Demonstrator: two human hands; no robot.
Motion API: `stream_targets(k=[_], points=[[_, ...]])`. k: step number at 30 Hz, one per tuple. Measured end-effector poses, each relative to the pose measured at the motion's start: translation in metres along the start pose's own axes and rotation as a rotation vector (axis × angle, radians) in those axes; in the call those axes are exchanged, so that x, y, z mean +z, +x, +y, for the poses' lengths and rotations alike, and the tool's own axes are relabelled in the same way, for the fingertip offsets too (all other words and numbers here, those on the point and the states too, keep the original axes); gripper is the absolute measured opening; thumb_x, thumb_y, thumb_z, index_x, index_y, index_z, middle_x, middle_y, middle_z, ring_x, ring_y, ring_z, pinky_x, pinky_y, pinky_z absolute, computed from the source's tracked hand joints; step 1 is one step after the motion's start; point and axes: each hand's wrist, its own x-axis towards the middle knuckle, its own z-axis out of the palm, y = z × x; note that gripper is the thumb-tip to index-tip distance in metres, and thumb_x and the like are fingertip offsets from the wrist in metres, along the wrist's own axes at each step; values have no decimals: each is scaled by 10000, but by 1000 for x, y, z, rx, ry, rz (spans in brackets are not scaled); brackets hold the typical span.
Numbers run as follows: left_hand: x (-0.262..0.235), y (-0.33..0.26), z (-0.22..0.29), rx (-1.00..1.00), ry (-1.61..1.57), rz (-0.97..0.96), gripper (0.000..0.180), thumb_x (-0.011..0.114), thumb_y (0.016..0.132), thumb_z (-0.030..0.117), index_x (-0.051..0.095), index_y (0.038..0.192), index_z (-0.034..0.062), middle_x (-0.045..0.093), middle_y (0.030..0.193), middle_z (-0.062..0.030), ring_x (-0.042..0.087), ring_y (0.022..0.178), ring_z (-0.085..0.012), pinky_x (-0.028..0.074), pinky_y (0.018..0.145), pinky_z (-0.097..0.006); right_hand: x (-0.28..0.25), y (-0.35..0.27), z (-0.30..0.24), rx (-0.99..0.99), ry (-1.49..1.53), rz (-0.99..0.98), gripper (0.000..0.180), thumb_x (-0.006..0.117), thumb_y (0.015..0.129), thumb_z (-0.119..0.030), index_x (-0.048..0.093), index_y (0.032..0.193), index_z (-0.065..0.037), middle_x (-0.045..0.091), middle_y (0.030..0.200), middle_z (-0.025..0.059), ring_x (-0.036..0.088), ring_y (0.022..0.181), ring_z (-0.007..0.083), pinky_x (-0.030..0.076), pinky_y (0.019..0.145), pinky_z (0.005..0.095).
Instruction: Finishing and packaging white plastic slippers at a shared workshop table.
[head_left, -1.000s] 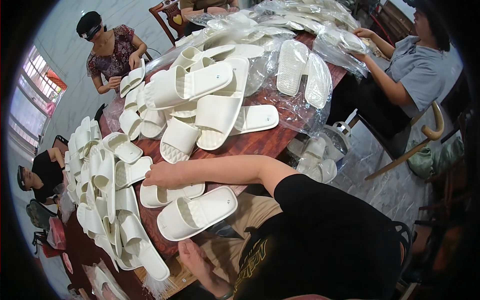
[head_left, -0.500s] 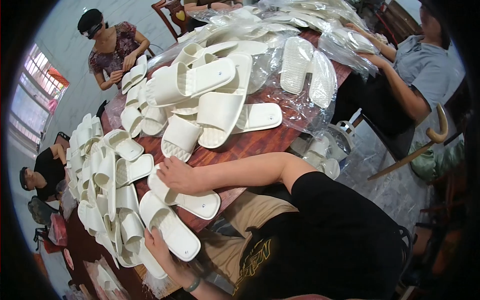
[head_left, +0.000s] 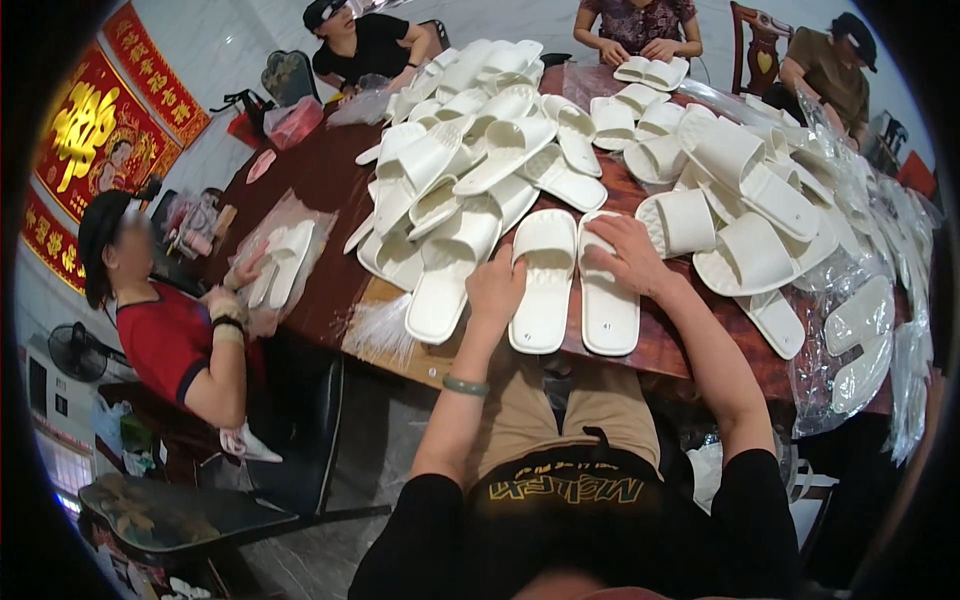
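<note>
Two white slide slippers lie side by side at the near edge of the table, toes pointing away from me. My left hand (head_left: pixel 496 288) grips the left slipper (head_left: pixel 541 310) by the side of its strap, thumb near the strap opening. My right hand (head_left: pixel 630 256) covers the strap of the right slipper (head_left: pixel 610 318), with its fingers curled over it. A narrow gap runs between the two soles. Another white slipper (head_left: pixel 436 308) lies just left of my left hand, at the edge of a large pile of slippers (head_left: pixel 490 130).
More slippers (head_left: pixel 755 170) are heaped at the right, beside clear plastic bags (head_left: pixel 810 370). White plastic ties (head_left: pixel 385 335) lie at the table's near left edge. A co-worker in red (head_left: pixel 170 335) handles a bagged pair (head_left: pixel 285 262) at the left; other people sit across the table.
My view has swung to the left, bringing the co-worker in red into sight. Both hands remain on the same two slippers, which now lie more evenly side by side.
</note>
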Motion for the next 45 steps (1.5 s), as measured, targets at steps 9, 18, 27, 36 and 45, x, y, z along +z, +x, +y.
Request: stream_targets(k=[9,18,27,36,45], points=[[2,3,4,-2,40,6,252,504,847,290,592,897,59,618,705,-219,605,697,-410,465,649,-502,1,-2,10,-43,-27,82,420,512,875,-374,547,1150,-58,556,1151,134,463,1113,308,318,960,411],[3,0,2,75,-12,44,215,524,839,260,520,853,45,591,618,-205,590,605,-406,452,564,-507,1,-5,3,-67,-31,156,373,602,820,-281,582,1091,-25,562,1130,175,510,1048,329,365,926,417],[-1,7,20,65,-49,-11,313,497,868,295,569,1072,69,599,651,-223,580,609,-417,440,569,-503,-9,-6,8,-58,-17,185,417,607,806,-356,581,1062,-29,571,1063,151,515,982,318,370,863,415],[-4,4,18,1,-77,-114,301,532,856,290,605,1055,76,621,721,-214,604,680,-405,458,602,-480,-8,-10,3,-68,-47,191,421,614,803,-357,545,1076,-43,548,1068,134,505,999,298,370,867,417],[-10,4,15,-31,-79,-110,256,530,860,274,607,957,51,629,730,-200,607,667,-387,454,597,-459,-6,-4,1,-36,38,116,461,610,824,-379,535,1124,-38,525,1140,155,473,1048,317,346,912,420]])
